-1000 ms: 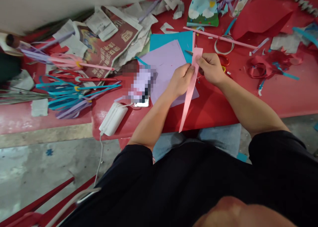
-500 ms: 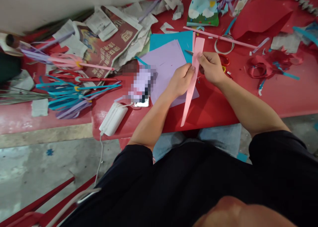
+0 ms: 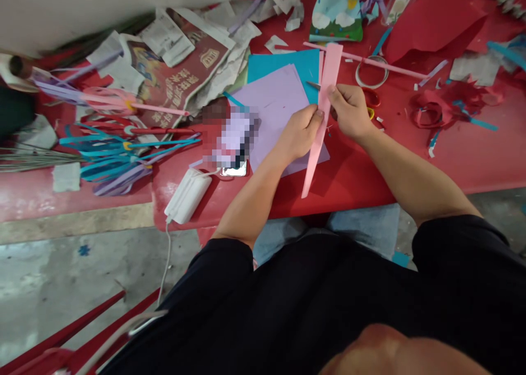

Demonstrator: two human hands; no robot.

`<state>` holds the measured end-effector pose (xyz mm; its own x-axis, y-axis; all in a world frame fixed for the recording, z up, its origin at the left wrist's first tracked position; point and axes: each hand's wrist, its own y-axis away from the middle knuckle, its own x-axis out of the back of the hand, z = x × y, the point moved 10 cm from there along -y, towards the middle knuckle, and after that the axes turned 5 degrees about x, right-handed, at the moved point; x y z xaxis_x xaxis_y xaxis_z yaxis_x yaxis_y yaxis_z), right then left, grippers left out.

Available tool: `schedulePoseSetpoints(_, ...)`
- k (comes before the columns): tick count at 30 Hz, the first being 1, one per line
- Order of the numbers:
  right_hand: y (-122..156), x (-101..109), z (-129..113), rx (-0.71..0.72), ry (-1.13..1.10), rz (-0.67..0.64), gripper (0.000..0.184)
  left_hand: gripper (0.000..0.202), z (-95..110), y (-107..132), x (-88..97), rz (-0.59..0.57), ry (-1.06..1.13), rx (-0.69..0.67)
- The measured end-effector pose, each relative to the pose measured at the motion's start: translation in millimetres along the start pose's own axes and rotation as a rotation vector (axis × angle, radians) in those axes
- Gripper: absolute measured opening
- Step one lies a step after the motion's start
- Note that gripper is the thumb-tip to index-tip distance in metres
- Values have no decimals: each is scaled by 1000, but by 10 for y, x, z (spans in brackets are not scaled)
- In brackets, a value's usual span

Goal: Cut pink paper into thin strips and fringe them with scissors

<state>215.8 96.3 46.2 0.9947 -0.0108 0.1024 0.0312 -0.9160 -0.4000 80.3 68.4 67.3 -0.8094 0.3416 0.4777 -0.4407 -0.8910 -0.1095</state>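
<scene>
A long pink paper strip (image 3: 315,153) stands on a slant over the red table (image 3: 361,172), its narrow end pointing toward me. My left hand (image 3: 298,134) pinches the strip's left edge. On the strip's right side, my right hand (image 3: 349,112) is closed around scissors (image 3: 372,98). Their red handles show behind the fingers, and the blade tip pokes out to the left of the strip. A lilac sheet (image 3: 275,101) lies under the hands, on top of a teal sheet (image 3: 283,65).
A blurred-out phone (image 3: 232,139) and a white charger (image 3: 187,195) with its cable lie near the table's front edge. Newspapers (image 3: 176,74), cut paper strips (image 3: 119,150), a tape ring (image 3: 372,74), a pink rod (image 3: 370,63) and red paper (image 3: 431,27) lie around.
The pink strip has slid away from me between the hands: its top end reaches farther up and its lower tip has risen. Both hands have stayed almost in place.
</scene>
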Motion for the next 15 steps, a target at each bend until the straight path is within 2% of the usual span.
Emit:
schedulePoseSetpoints(4,54,-125,-73,2,-23,-70,81,47,8,-11,52,32,1,15)
schedulePoseSetpoints(8,51,-20,-149,26,74,3,81,48,10,1,9,-22,-14,48)
schedulePoseSetpoints(12,20,105,-49,2,93,86,82,46,24,27,-41,-64,-10,69)
schedulePoseSetpoints(15,22,51,59,-34,19,62,84,45,25,21,-14,-32,-26,66)
